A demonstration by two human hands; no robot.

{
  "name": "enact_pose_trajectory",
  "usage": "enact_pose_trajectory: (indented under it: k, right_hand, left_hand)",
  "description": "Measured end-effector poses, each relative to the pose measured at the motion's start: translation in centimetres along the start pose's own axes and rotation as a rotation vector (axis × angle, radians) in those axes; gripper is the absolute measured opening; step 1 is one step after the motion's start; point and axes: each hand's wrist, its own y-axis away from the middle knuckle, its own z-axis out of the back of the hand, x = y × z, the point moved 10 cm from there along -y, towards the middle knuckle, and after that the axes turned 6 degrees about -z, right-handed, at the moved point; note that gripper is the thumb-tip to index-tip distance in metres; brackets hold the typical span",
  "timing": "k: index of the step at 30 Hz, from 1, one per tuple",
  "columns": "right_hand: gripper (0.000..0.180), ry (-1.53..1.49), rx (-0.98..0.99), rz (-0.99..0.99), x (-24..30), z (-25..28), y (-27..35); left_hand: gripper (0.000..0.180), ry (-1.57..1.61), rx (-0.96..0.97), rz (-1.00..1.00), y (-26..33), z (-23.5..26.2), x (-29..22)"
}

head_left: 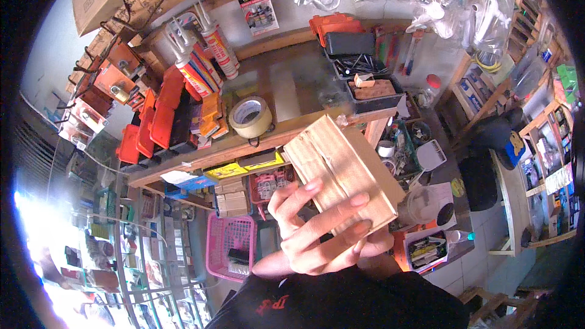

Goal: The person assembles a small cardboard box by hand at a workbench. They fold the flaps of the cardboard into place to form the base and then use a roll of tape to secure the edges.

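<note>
A small brown cardboard box is held up in front of my chest, tilted, with a seam running along its near face. Across that face lie the bent fingers of my left hand, gripping its lower part. My right hand is at the box's lower right end. Most of its fingers are hidden by the box and my left hand, but the visible part closes against the cardboard.
Behind the box, a wooden shelf carries a tape roll, sealant tubes, orange cases and a bin of screws. A pink basket sits lower left. At right are a stationery box and a clear jar.
</note>
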Motion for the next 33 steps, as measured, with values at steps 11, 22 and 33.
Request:
enact_pose_trajectory:
  k: [11, 22, 33]
  right_hand:
    - [0.048, -0.052, -0.043, -0.018, 0.5, 0.5, -0.3]
    - [0.044, -0.092, -0.056, -0.054, -0.8, 0.9, -0.6]
    - [0.043, -0.101, 0.046, -0.013, 1.1, 1.3, -0.9]
  left_hand:
    - [0.028, -0.031, -0.083, 0.096, 1.3, 0.9, 0.8]
    - [0.023, -0.043, -0.098, 0.124, 1.1, 1.5, 1.5]
    - [0.029, -0.069, -0.057, 0.120, 1.3, -1.3, 4.1]
